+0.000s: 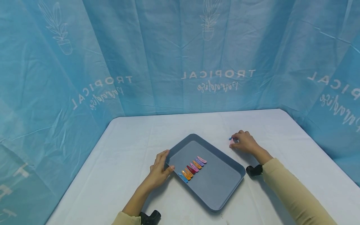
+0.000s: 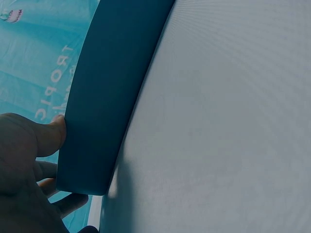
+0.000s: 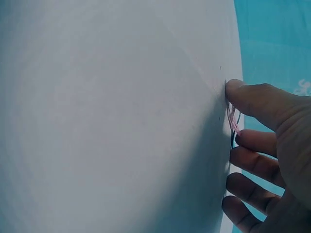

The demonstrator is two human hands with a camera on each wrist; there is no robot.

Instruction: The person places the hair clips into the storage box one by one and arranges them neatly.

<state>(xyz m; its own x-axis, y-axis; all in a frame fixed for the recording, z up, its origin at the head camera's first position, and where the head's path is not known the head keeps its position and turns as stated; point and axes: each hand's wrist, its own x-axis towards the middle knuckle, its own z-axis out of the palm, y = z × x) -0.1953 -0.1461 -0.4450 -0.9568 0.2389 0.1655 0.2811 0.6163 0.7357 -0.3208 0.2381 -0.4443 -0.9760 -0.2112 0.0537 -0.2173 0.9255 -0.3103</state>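
Observation:
A grey-blue rectangular tray point(image 1: 219, 184) lies askew on the table. Inside it, near its left side, runs a slanted row of several snap hair clips point(image 1: 192, 167) in blue, orange, red, pink and purple. My left hand point(image 1: 158, 170) grips the tray at its left corner, thumb over the rim; the left wrist view shows the thumb against the tray wall point(image 2: 97, 131) and fingers around the corner. Beyond the tray's right side, my right hand point(image 1: 244, 142) pinches small hair clips point(image 1: 232, 141), pink and blue, close to the tabletop. In the right wrist view the clips point(image 3: 234, 121) appear edge-on between thumb and fingers.
White cloth covers the table point(image 1: 140, 134). Blue printed curtains point(image 1: 168, 56) hang behind it and along both sides. A black wrist device point(image 1: 254, 170) sits below the right hand near the tray's right corner, and another point(image 1: 151, 217) is at the left wrist.

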